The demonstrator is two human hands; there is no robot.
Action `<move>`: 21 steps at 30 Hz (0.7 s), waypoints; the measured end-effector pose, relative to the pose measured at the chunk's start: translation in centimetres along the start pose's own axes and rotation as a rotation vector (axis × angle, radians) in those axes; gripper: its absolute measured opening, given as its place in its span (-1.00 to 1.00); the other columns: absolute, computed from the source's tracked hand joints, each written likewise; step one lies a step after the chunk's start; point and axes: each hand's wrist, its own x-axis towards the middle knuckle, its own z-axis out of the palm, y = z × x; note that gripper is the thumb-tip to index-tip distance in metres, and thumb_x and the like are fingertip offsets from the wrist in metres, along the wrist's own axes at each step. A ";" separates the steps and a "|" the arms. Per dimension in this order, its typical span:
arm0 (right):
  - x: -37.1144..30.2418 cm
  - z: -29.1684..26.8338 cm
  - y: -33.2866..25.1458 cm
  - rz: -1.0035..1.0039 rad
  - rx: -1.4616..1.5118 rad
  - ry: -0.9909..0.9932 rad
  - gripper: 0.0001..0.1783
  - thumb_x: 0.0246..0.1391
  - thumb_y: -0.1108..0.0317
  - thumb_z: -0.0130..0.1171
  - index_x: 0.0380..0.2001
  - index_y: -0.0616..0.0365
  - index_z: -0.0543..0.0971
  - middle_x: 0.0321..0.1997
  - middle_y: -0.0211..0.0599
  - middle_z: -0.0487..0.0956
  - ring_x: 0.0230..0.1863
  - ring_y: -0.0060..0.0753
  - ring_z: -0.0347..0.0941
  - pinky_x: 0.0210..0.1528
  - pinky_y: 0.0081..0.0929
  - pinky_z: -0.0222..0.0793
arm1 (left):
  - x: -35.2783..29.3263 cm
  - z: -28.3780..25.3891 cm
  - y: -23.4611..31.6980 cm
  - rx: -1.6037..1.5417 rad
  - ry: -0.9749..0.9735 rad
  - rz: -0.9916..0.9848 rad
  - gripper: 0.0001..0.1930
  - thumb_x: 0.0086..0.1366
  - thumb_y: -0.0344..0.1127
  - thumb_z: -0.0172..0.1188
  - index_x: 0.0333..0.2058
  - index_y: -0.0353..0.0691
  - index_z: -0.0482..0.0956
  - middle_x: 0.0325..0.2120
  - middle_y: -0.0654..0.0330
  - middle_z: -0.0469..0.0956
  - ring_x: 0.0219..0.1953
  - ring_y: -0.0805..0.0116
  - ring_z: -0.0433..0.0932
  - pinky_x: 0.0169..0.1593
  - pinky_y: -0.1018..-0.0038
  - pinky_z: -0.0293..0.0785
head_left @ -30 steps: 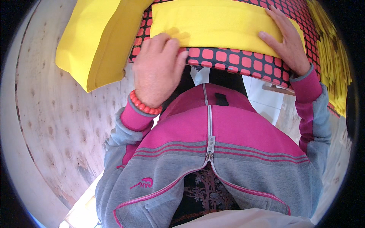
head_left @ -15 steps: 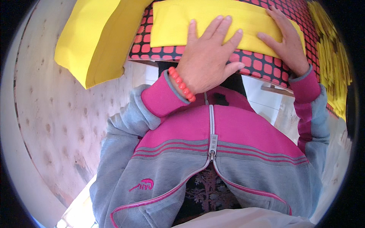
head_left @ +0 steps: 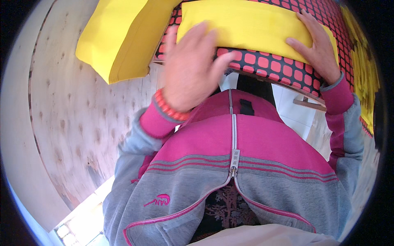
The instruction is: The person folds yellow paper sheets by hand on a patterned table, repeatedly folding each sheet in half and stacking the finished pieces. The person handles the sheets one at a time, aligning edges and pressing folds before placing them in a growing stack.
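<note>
A flat strip of yellow fabric (head_left: pixel 250 26) lies along the near edge of a table covered in a red-and-black patterned cloth (head_left: pixel 262 63). My right hand (head_left: pixel 314 45) rests with fingers spread on the strip's right end. My left hand (head_left: pixel 191 67), with a red bead bracelet at the wrist, is at the strip's left end, fingers apart and somewhat blurred. It holds nothing, and I cannot tell whether its fingertips touch the fabric. Just to its left, a larger stack of yellow fabric (head_left: pixel 119 41) hangs over the table's left edge.
A heap of yellow fabric strips (head_left: pixel 363 74) lies on the table's far right side. A pale wooden panel (head_left: pixel 82 115) with dark knots stands on the left. Under the table a wooden bar (head_left: pixel 310 105) shows near my right forearm.
My left hand has moved from the middle of the yellow strip to its left end. My right hand stays on the right end. The whole view has shifted slightly.
</note>
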 end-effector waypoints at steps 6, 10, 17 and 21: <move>0.0 0.7 0.4 -0.048 0.087 0.077 -0.19 0.07 -0.02 0.40 0.29 0.22 0.45 0.38 0.12 0.42 0.45 0.08 0.28 0.47 -0.14 0.16 | 10.4 9.1 8.8 -0.162 0.289 0.170 -0.49 0.37 -0.02 0.14 0.15 -0.24 0.54 0.14 -0.12 0.45 0.27 -0.05 0.36 0.33 -0.05 0.16; -0.1 0.4 0.0 0.023 0.006 0.039 -0.21 0.08 0.00 0.37 0.29 0.22 0.45 0.38 0.12 0.42 0.44 0.08 0.30 0.47 -0.13 0.17 | 12.0 13.0 7.9 -0.161 0.171 0.102 -0.43 0.42 0.11 0.01 0.18 -0.20 0.54 0.20 -0.07 0.42 0.33 0.00 0.28 0.33 -0.05 0.13; -0.2 -1.1 -0.9 -0.037 0.038 -0.007 -0.35 0.21 0.05 0.28 0.17 0.36 0.52 0.26 0.31 0.47 0.35 0.20 0.35 0.44 -0.09 0.18 | 9.7 11.4 0.7 0.206 0.161 0.097 -0.43 0.43 -0.01 0.14 0.24 -0.28 0.42 0.24 -0.15 0.44 0.28 0.01 0.43 0.28 0.01 0.33; 2.1 -1.4 -4.0 0.075 0.015 -0.034 -0.59 0.18 0.10 0.25 -0.16 0.30 0.62 -0.08 0.12 0.59 -0.03 0.17 0.51 0.07 -0.01 0.40 | 9.3 10.0 0.3 0.111 -0.008 0.040 -0.21 0.43 0.35 -0.14 0.41 -0.10 0.25 0.42 -0.09 0.20 0.46 -0.03 0.16 0.38 -0.27 0.03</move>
